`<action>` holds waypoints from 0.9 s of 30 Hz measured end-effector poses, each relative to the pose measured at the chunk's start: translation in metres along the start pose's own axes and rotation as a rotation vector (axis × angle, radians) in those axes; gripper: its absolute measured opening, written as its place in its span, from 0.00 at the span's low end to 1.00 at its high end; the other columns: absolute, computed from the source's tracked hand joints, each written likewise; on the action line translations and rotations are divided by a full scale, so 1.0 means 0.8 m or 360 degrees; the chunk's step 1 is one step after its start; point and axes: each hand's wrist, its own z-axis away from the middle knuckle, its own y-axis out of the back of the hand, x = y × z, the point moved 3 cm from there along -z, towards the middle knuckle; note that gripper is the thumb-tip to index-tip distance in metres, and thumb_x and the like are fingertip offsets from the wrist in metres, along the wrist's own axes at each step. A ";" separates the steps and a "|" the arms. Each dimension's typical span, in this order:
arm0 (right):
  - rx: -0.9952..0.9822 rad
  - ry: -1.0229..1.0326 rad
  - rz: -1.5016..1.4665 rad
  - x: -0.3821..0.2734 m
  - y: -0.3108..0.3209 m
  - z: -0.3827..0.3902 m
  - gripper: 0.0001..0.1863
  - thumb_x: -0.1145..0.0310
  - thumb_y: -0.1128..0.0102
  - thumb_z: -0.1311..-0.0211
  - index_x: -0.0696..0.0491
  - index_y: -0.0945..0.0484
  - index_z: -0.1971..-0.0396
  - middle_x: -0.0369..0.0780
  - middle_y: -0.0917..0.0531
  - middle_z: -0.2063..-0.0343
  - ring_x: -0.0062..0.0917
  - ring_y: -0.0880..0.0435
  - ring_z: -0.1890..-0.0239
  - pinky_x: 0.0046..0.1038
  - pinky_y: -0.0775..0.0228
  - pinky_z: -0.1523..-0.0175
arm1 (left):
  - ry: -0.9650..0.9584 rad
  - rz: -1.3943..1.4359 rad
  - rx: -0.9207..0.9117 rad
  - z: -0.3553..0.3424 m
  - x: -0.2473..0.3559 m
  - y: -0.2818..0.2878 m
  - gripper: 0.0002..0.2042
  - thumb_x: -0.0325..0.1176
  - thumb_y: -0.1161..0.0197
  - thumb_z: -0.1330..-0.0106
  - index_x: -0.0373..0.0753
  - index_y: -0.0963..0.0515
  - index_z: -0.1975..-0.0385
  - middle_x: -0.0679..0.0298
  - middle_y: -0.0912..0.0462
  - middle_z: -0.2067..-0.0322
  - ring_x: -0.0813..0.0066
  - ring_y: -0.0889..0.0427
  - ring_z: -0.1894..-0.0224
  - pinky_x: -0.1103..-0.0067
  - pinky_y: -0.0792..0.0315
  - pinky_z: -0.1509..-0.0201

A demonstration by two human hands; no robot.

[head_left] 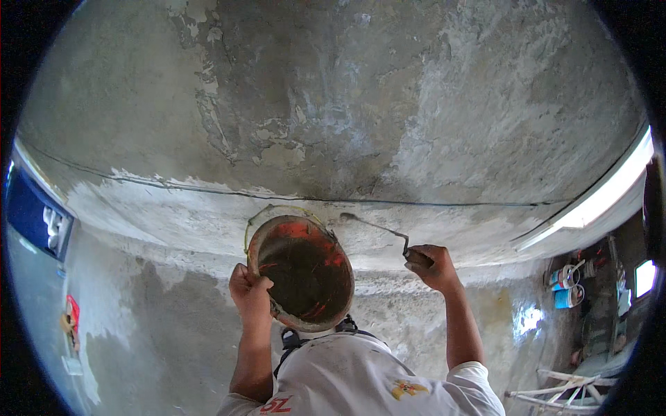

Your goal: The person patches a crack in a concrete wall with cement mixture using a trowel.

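Note:
My left hand (251, 295) grips the rim of a round bucket (337, 258), thumb over the edge. The bucket is tilted so its mouth shows; its inner wall is red where not smeared. Dark grey material, like wet mortar (295, 270), coats the inside, but its depth cannot be told. A thin yellow-green handle (281, 206) loops over the far rim. To the right, my right hand (433, 268) is closed around the handle of a trowel (378, 225). The trowel has a bent neck and points left, its blade seen nearly edge-on, apart from the bucket.
A patchy grey plastered wall (347, 104) rises ahead, crossed by a dark cable (277, 196). Blue and white buckets (567, 288) stand at the right, near a white slatted frame (562, 392). A red item (73, 312) lies far left, below a blue panel (31, 204).

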 end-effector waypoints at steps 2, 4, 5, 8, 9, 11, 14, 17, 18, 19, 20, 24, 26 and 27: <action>0.0028 0.0114 0.0055 0.022 0.017 -0.019 0.12 0.77 0.27 0.43 0.60 0.15 0.59 0.41 0.12 0.68 0.16 0.17 0.64 0.22 0.24 0.58 | 0.0032 -0.0015 0.0006 0.011 -0.005 -0.015 0.20 0.15 0.40 0.58 0.46 0.45 0.80 0.75 0.45 0.78 0.84 0.45 0.75 0.82 0.44 0.68; -0.0052 0.0105 0.0048 0.035 0.035 -0.037 0.11 0.77 0.28 0.42 0.60 0.16 0.59 0.41 0.13 0.70 0.16 0.19 0.66 0.23 0.26 0.60 | -0.0022 -0.0311 0.0036 0.024 -0.011 -0.028 0.20 0.16 0.39 0.57 0.46 0.45 0.79 0.75 0.45 0.78 0.83 0.46 0.74 0.81 0.44 0.68; -0.0116 0.0085 0.0035 0.038 0.042 -0.048 0.10 0.78 0.29 0.42 0.60 0.16 0.60 0.41 0.14 0.71 0.16 0.21 0.69 0.23 0.27 0.63 | -0.0013 -0.0301 0.0057 0.027 -0.019 -0.033 0.20 0.16 0.39 0.57 0.46 0.45 0.79 0.75 0.45 0.78 0.83 0.46 0.74 0.81 0.44 0.68; -0.0255 0.0074 0.0207 0.041 0.060 -0.082 0.08 0.75 0.32 0.38 0.62 0.17 0.62 0.39 0.18 0.76 0.16 0.27 0.73 0.25 0.31 0.67 | -0.0005 -0.0150 0.0089 0.036 -0.037 -0.046 0.20 0.16 0.39 0.57 0.45 0.45 0.79 0.74 0.45 0.78 0.83 0.46 0.74 0.81 0.44 0.69; -0.0302 0.0088 0.0246 0.041 0.066 -0.091 0.07 0.74 0.32 0.39 0.61 0.17 0.63 0.43 0.19 0.76 0.19 0.27 0.74 0.29 0.32 0.67 | 0.0008 -0.0244 0.0119 0.039 -0.039 -0.048 0.20 0.16 0.39 0.57 0.46 0.45 0.79 0.74 0.45 0.78 0.83 0.46 0.74 0.80 0.44 0.69; -0.0340 0.0141 0.0280 0.035 0.072 -0.109 0.08 0.72 0.33 0.38 0.61 0.17 0.64 0.45 0.20 0.77 0.26 0.24 0.74 0.31 0.30 0.65 | 0.0031 -0.0345 0.0172 0.045 -0.046 -0.048 0.20 0.16 0.38 0.57 0.46 0.45 0.79 0.75 0.45 0.78 0.83 0.45 0.75 0.80 0.45 0.70; -0.0241 0.0260 0.0692 0.028 0.082 -0.121 0.10 0.68 0.33 0.38 0.61 0.17 0.67 0.50 0.18 0.75 0.42 0.20 0.72 0.39 0.28 0.63 | -0.0011 -0.0043 0.0197 0.049 -0.062 -0.043 0.20 0.15 0.40 0.56 0.45 0.45 0.79 0.75 0.45 0.78 0.83 0.45 0.75 0.80 0.45 0.71; -0.0333 0.0039 0.0965 0.028 0.112 -0.113 0.09 0.69 0.33 0.40 0.61 0.17 0.68 0.50 0.16 0.73 0.44 0.18 0.71 0.40 0.27 0.62 | 0.0019 -0.0219 0.0194 0.055 -0.060 -0.032 0.19 0.15 0.41 0.55 0.45 0.45 0.79 0.75 0.45 0.78 0.84 0.45 0.75 0.80 0.46 0.71; -0.0130 0.0180 0.0734 0.038 0.123 -0.101 0.07 0.71 0.34 0.40 0.61 0.17 0.70 0.50 0.16 0.73 0.42 0.18 0.71 0.39 0.27 0.62 | 0.0017 -0.0181 0.0228 0.056 -0.055 -0.029 0.18 0.15 0.42 0.55 0.45 0.45 0.79 0.75 0.45 0.78 0.83 0.45 0.74 0.80 0.46 0.71; -0.0151 0.0192 0.0754 0.031 0.128 -0.093 0.07 0.71 0.34 0.40 0.61 0.17 0.70 0.50 0.16 0.73 0.42 0.18 0.71 0.39 0.27 0.62 | 0.0007 -0.0136 0.0275 0.056 -0.054 -0.026 0.18 0.15 0.42 0.55 0.45 0.44 0.80 0.75 0.45 0.78 0.83 0.45 0.74 0.80 0.46 0.71; -0.0178 0.0189 0.0755 0.017 0.136 -0.088 0.07 0.72 0.34 0.40 0.61 0.18 0.70 0.50 0.17 0.74 0.41 0.18 0.72 0.38 0.27 0.63 | 0.0020 -0.0118 0.0299 0.054 -0.057 -0.019 0.18 0.15 0.42 0.55 0.45 0.44 0.80 0.75 0.45 0.78 0.83 0.45 0.74 0.80 0.46 0.71; -0.0230 0.0131 0.0398 0.022 0.138 -0.087 0.06 0.73 0.37 0.38 0.61 0.20 0.66 0.46 0.19 0.77 0.37 0.21 0.74 0.33 0.28 0.64 | -0.0062 -0.0396 0.0377 0.051 -0.049 -0.009 0.16 0.15 0.44 0.55 0.43 0.44 0.80 0.73 0.44 0.79 0.82 0.45 0.75 0.78 0.47 0.72; -0.0253 0.0078 0.0307 0.011 0.121 -0.101 0.06 0.73 0.37 0.37 0.60 0.21 0.64 0.46 0.20 0.77 0.36 0.22 0.75 0.33 0.28 0.64 | -0.0049 -0.0572 0.0445 0.054 -0.050 -0.005 0.16 0.15 0.44 0.55 0.43 0.44 0.79 0.73 0.44 0.79 0.81 0.45 0.75 0.78 0.47 0.72; -0.0329 0.0234 0.0515 0.002 0.111 -0.113 0.06 0.73 0.38 0.37 0.60 0.22 0.65 0.47 0.19 0.76 0.38 0.21 0.74 0.34 0.28 0.64 | -0.0108 -0.0595 0.0451 0.055 -0.055 0.002 0.16 0.15 0.44 0.55 0.42 0.44 0.79 0.72 0.45 0.79 0.81 0.45 0.75 0.78 0.48 0.73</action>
